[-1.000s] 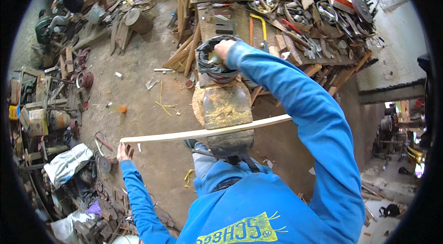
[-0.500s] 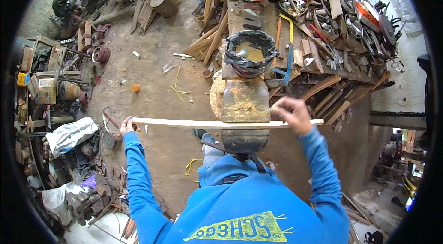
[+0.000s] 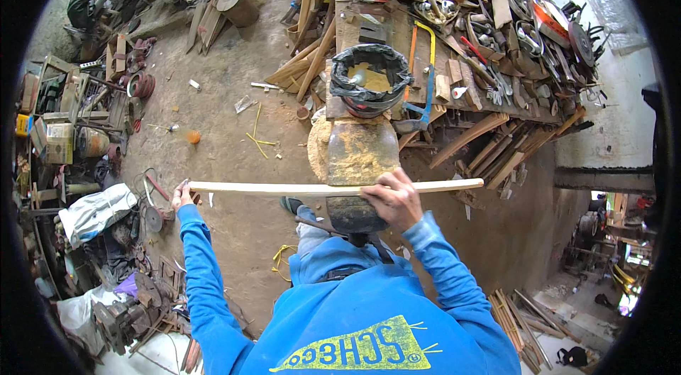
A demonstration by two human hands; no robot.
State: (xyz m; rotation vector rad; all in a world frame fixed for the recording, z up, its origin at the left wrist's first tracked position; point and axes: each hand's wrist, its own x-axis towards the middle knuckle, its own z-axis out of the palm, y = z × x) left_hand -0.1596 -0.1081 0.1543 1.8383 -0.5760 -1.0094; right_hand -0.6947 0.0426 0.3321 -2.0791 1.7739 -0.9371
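Observation:
A long, pale wooden strip (image 3: 284, 188) lies crosswise in front of me, over the near part of a sawdust-covered work surface (image 3: 360, 158). My left hand (image 3: 182, 194) is closed on its left end, out over the floor. Near the strip's middle, my right hand (image 3: 394, 199) grips it with bent fingers, just right of the sawdust; some of those fingers are hidden. The strip's right end sticks out freely beyond that hand. Just beyond the sawdust stands a bucket (image 3: 368, 95) lined with a black bag, with sawdust inside.
Right of the bucket rests a hacksaw (image 3: 430, 70) with a yellow and blue frame. Tools and wood scraps pile on the bench (image 3: 489, 102) at far right. Stacked clutter and a white sack (image 3: 99, 212) line the left. Another person (image 3: 84, 2) sits at far left.
My right hand has come left and down from above the strip's right part and closed on it near the middle. My left hand keeps its hold. The whole view has shifted slightly.

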